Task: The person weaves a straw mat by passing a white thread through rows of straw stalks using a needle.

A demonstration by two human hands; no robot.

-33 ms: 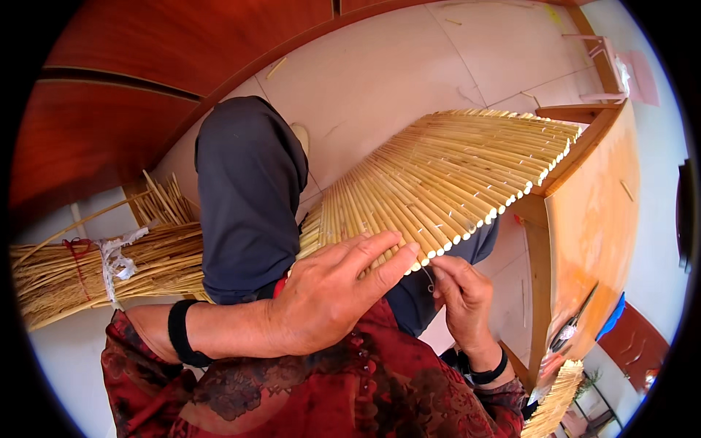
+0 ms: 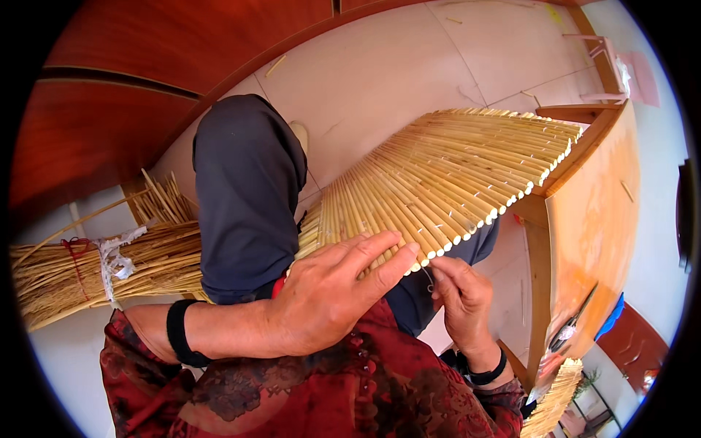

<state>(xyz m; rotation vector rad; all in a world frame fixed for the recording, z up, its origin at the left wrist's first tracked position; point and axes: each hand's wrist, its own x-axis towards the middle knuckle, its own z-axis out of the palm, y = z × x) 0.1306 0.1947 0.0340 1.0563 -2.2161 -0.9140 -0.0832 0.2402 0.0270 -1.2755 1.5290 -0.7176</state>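
My left hand (image 2: 343, 292) grips the near end of a mat of tied yellow reed stems (image 2: 445, 168), its fingertips over the stems and thumb at the cut ends. The mat fans out across my lap toward the wooden table at right. Just right of it, below the cut ends, my right hand (image 2: 464, 306) pinches a thin curved grey wire or needle (image 2: 428, 281) under the mat's edge. I cannot make out whether it is hooked into the stems.
A bundle of straw stalks (image 2: 87, 277) tied with white wrapping lies at left. The wooden table (image 2: 591, 219) at right holds scissors (image 2: 569, 325). A red wooden cabinet (image 2: 109, 131) runs along the upper left. A smaller reed piece (image 2: 555, 401) is at lower right.
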